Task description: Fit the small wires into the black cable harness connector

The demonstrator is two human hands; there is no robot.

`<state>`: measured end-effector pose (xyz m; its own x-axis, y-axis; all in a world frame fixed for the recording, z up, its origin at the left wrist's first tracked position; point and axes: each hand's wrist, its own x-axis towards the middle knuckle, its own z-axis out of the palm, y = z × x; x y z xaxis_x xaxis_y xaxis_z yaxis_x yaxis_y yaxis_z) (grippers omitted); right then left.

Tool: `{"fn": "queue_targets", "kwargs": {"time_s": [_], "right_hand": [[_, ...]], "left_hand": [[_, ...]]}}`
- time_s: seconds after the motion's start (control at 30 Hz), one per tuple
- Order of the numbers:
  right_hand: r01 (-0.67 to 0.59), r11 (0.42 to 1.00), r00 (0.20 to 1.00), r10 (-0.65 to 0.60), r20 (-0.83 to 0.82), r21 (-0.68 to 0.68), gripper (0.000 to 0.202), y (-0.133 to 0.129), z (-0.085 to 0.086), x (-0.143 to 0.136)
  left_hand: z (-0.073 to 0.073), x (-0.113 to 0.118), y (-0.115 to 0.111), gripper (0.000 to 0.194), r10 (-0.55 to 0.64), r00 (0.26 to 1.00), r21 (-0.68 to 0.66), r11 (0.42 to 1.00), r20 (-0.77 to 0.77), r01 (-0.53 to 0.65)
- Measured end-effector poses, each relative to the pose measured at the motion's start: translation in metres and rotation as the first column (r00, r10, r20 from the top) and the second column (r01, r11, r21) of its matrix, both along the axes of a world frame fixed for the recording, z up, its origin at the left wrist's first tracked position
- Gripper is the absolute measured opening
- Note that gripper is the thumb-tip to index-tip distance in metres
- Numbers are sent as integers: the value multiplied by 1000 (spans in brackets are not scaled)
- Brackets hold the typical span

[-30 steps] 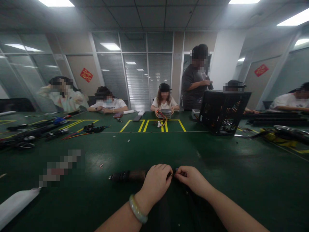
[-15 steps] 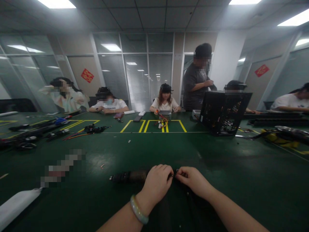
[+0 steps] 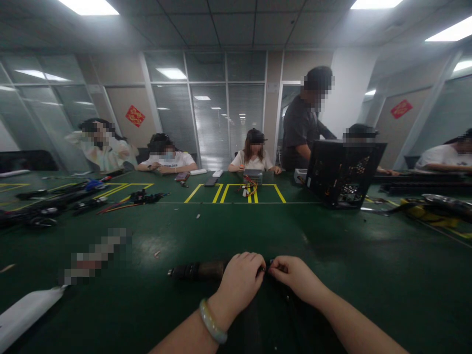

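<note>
Left hand (image 3: 240,276) curled round a dark tool (image 3: 201,270), right hand (image 3: 296,275) just beside, fingertips pinched together, on what I cannot tell

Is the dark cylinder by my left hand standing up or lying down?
Lying down: the dark cylinder stretches sideways along the green tabletop, its pale tip pointing left. Your left hand hides part of it.

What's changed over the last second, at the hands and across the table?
The standing person has shifted rightward in view and lowered their arms toward the black computer case. The seated person opposite has taken one hand off the grey box. Unchanged: left hand curled over the dark cylindrical tool, right hand close beside it.
</note>
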<state>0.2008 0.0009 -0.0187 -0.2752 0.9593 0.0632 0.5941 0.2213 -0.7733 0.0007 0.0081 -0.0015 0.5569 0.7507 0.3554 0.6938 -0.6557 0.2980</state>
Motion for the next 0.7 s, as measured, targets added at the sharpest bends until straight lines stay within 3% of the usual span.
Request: {"fn": "queue_targets", "kwargs": {"time_s": [0.7], "right_hand": [[-2,1000,1000,2,15,-2,17,-1,3,0]], "left_hand": [[1,0,-1,6,3,999,-6,1000,-37,-3]]}}
